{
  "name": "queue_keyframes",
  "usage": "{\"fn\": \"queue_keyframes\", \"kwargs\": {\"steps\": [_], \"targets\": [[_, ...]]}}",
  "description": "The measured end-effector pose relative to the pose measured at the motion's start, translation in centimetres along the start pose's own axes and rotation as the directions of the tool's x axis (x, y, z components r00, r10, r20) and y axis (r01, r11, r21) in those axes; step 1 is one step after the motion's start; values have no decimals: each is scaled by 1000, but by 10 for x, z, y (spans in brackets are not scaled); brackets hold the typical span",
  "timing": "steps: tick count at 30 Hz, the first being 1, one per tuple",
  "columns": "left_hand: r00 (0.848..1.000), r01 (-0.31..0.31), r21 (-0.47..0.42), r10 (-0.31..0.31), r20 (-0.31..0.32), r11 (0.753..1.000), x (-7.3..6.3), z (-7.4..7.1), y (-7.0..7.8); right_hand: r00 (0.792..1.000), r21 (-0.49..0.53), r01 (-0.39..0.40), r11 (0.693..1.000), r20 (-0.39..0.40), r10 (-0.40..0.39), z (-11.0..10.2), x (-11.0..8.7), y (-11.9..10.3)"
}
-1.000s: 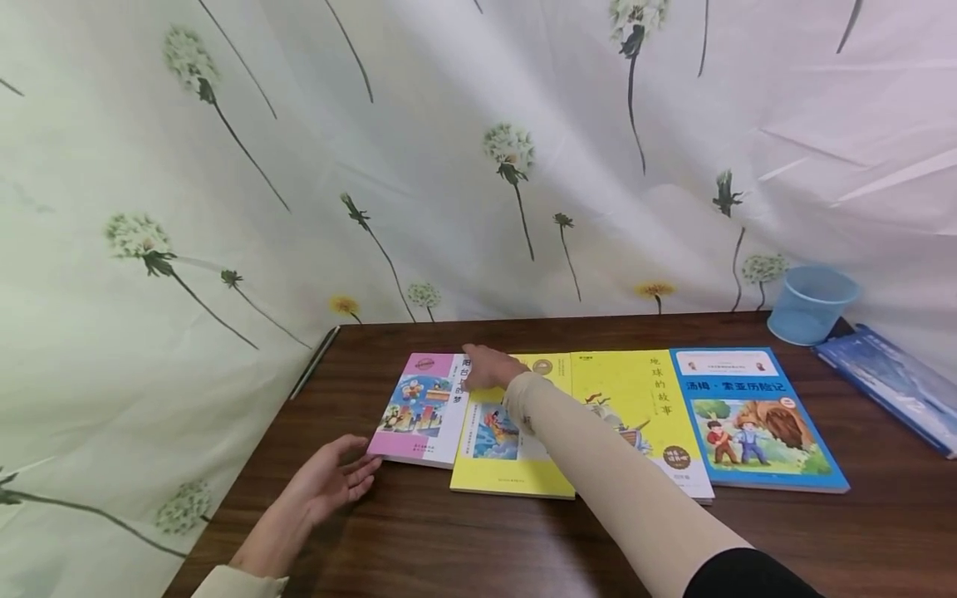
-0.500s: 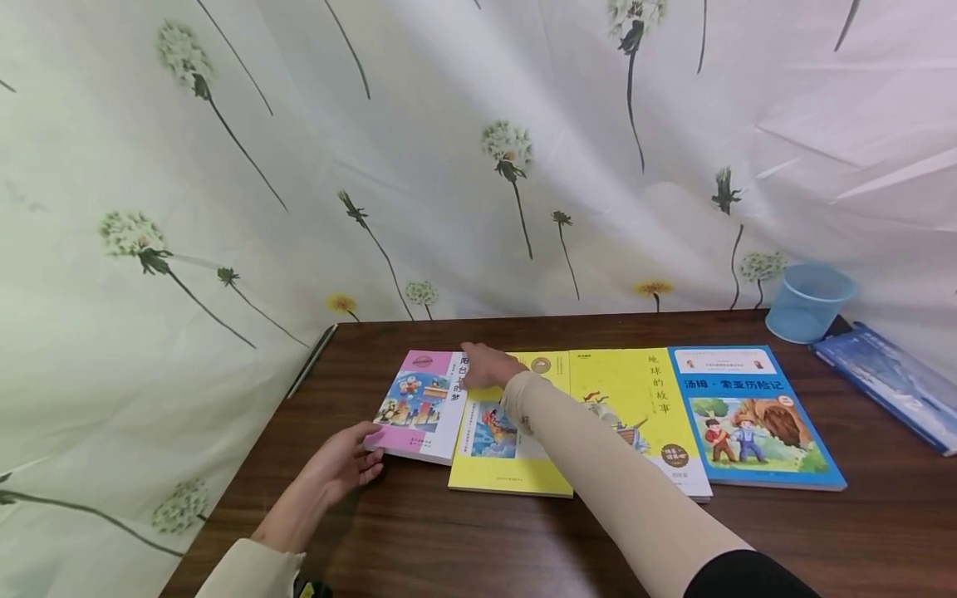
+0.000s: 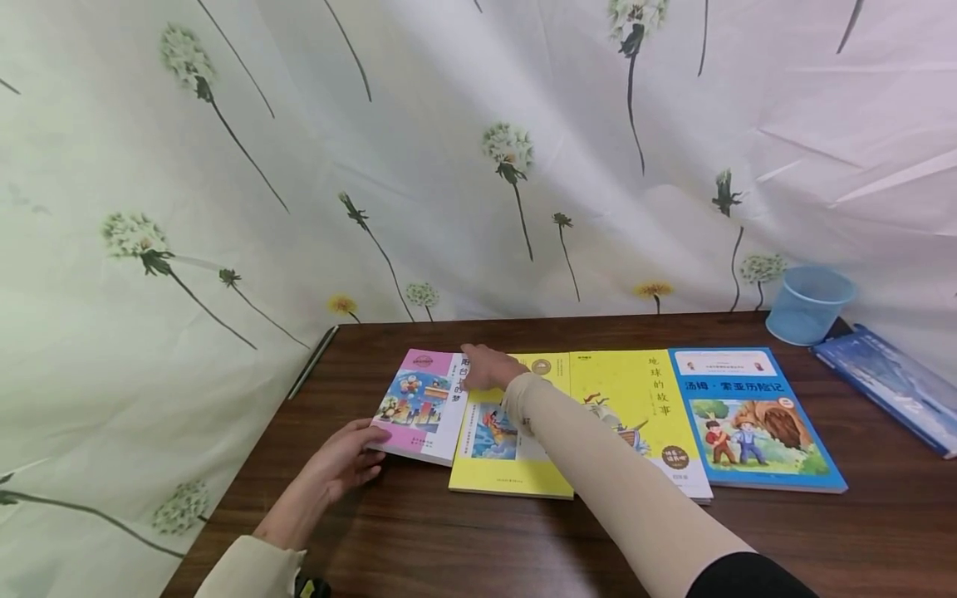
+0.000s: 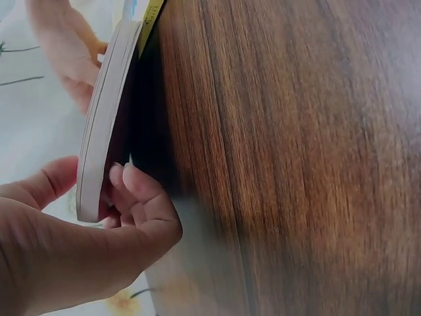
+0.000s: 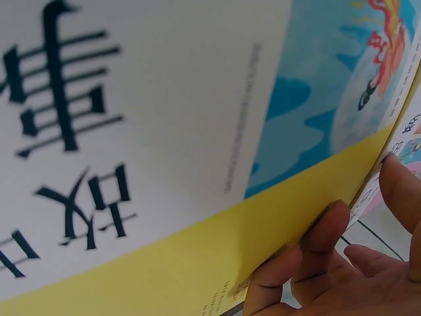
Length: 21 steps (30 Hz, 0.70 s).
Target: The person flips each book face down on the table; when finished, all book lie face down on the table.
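Observation:
A pink-and-white book (image 3: 419,407) lies leftmost in the row. My left hand (image 3: 340,461) pinches its near left corner, thumb (image 4: 56,181) on the cover and fingers (image 4: 148,204) curled beneath. In the left wrist view, that corner stands off the table above a dark gap. My right hand (image 3: 489,368) grips the same book's far right corner, with the thumb (image 5: 398,191) on its cover. Its other fingers are bent by the top edge of the neighbouring yellow book (image 3: 508,477); part of that grip is hidden.
To the right lie another yellow book (image 3: 620,374) and a blue book (image 3: 770,390). A light-blue cup (image 3: 811,307) stands at the back right, beside another blue book (image 3: 890,386). A dandelion-print curtain (image 3: 449,166) closes off the back and left of the brown table (image 3: 419,540).
My left hand has moved slightly right and up onto the pink-and-white book's near corner, and its thumb now lies on the cover. The right hand has stayed in place.

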<state>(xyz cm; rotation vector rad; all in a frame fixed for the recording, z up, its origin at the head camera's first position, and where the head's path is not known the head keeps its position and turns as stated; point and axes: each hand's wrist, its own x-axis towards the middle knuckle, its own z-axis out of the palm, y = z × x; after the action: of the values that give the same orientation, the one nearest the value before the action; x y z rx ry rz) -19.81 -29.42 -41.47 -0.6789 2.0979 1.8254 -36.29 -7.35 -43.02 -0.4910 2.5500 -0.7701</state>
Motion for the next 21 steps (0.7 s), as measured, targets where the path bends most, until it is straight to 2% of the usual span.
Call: {"fn": "queue_keyframes", "kwargs": {"steps": [5, 11, 21], "targets": [[998, -33, -9, 32, -52, 999, 1, 7, 0, 1000, -17, 16, 1000, -5, -16, -1, -1, 0], [996, -37, -45, 34, -85, 998, 4, 10, -2, 1000, -7, -6, 1000, 5, 6, 0, -1, 1], [986, -94, -12, 92, -137, 995, 4, 13, 2, 1000, -15, 22, 1000, 4, -22, 0, -2, 3]]}}
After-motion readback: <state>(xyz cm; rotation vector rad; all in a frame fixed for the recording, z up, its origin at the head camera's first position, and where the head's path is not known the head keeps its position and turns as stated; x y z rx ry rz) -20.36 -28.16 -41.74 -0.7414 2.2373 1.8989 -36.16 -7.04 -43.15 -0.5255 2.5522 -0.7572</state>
